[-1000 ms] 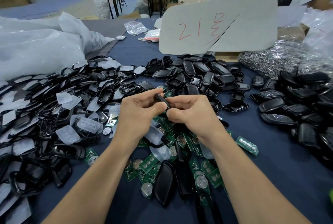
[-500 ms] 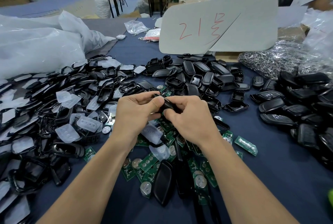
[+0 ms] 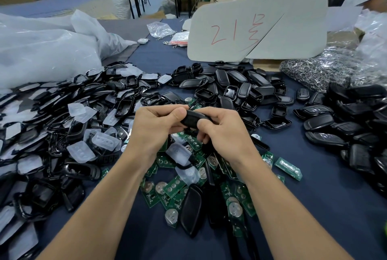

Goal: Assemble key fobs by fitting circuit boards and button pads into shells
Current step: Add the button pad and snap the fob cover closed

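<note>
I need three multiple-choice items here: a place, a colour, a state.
1. The green circuit boards lie: A. in a red tray; B. on the blue cloth below the left hand and right hand; C. inside a box.
2. The writing on the grey board is: A. blue; B. black; C. red.
3. Both hands: A. grip one black shell; B. lie flat; C. hold scissors.
Answers: B, boards scattered beneath the wrists; C, red strokes show; A, fingers curl round it.
</note>
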`<state>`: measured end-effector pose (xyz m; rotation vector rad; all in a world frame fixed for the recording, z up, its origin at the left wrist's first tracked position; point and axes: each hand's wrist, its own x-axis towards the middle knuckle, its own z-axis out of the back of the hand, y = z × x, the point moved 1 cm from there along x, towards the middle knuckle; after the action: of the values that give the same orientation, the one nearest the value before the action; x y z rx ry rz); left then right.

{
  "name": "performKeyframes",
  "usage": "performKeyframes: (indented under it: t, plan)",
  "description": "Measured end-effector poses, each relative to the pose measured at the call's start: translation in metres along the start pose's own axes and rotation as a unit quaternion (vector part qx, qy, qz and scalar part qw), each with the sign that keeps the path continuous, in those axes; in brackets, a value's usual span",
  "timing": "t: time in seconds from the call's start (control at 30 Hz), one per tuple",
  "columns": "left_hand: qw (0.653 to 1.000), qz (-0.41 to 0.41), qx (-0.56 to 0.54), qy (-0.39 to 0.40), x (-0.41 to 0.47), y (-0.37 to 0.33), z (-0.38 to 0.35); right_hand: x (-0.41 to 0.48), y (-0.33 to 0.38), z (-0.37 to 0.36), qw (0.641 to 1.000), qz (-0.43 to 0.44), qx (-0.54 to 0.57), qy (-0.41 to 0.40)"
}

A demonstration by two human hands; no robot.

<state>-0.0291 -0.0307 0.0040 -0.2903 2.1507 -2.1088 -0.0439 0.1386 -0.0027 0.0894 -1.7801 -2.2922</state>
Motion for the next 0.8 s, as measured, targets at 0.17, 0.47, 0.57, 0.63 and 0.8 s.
performKeyframes:
  t: [0.17,0.47,0.57,0.63,0.8]
  plan:
    - [1.000,-0.004,-0.011,-0.015,0.000,0.001,-0.003,0.002,0.001,-0.002,0.974,-0.064,0.217,-0.013]
    - [0.998,0.046,-0.036,0.014,0.000,0.002,-0.004,0.001,0.005,0.005,0.955,-0.105,0.277,-0.018]
    - [0.999,0.025,-0.032,-0.002,0.000,0.000,-0.004,0.000,0.006,0.003,0.955,-0.096,0.278,-0.031]
    - [0.999,0.018,-0.032,0.002,-0.001,0.000,-0.006,0.000,0.005,0.003,0.955,-0.087,0.280,-0.049]
    - [0.997,0.054,-0.041,0.032,-0.005,0.000,-0.011,0.001,0.004,0.005,0.957,-0.079,0.267,-0.082]
